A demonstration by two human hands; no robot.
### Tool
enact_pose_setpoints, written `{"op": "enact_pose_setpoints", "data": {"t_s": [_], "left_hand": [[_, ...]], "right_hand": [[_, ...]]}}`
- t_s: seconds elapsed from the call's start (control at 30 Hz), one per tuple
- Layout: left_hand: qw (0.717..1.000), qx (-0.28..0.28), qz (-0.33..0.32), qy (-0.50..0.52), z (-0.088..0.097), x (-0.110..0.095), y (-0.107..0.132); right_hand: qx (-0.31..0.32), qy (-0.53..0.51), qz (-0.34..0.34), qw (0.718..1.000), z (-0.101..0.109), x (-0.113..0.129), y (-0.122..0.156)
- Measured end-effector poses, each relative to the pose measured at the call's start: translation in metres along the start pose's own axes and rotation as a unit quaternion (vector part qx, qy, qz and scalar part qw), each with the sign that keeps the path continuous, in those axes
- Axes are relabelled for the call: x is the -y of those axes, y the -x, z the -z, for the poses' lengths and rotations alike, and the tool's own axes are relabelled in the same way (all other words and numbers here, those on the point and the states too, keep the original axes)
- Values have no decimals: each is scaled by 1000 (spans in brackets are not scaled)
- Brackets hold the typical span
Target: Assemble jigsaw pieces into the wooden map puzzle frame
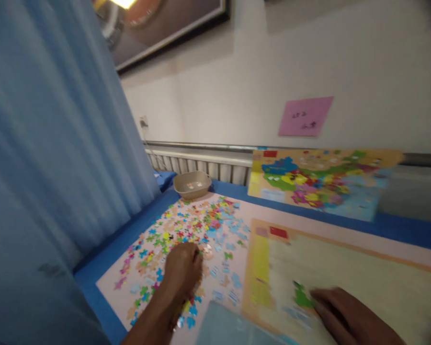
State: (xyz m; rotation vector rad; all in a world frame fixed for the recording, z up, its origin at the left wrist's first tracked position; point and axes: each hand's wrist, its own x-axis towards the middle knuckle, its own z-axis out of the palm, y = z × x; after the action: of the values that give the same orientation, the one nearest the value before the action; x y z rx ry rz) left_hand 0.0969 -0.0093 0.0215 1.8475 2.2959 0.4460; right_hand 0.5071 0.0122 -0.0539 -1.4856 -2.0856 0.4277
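Many loose, brightly coloured jigsaw pieces (187, 223) lie spread over the left of a pale pink sheet. My left hand (184, 266) is curled down among them, near a pale piece (207, 251); its fingertips are mostly hidden, and what they hold, if anything, I cannot make out. On the right lies a puzzle board (334, 258) with a tan border and a mostly bare inside. Over its lower left part, my right hand (339, 311) has its thumb and fingers pinched at the right edge of a green puzzle piece (302, 296). Pale blue pieces (298, 316) show just below.
A finished map picture (316, 182) leans against the wall rail. A beige basket (192, 185) with a few pieces stands at the back. A blue-grey flat tray or sheet (230, 326) lies in front. A blue curtain (57, 134) hangs at left; a pink note (305, 116) is on the wall.
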Motion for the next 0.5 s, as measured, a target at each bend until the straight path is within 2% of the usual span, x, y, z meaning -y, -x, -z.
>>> {"op": "enact_pose_setpoints", "data": {"t_s": [0.1, 0.17, 0.27, 0.37, 0.43, 0.5], "left_hand": [[1000, 8, -7, 1, -2, 5, 2], [1000, 7, -12, -5, -5, 10, 0], [998, -49, -40, -10, -9, 17, 0], [986, -127, -107, -33, -6, 15, 4], [975, -151, -159, -36, 0, 13, 10], [970, -162, -178, -30, 7, 15, 17]], "right_hand": [[23, -4, -4, 1000, 20, 45, 0], [36, -3, -12, 999, 27, 60, -2], [48, 5, -23, 999, 31, 64, -1], [46, 4, -13, 999, 31, 62, 2], [52, 10, -7, 999, 32, 62, 3], [62, 24, -10, 998, 33, 63, 2]]}}
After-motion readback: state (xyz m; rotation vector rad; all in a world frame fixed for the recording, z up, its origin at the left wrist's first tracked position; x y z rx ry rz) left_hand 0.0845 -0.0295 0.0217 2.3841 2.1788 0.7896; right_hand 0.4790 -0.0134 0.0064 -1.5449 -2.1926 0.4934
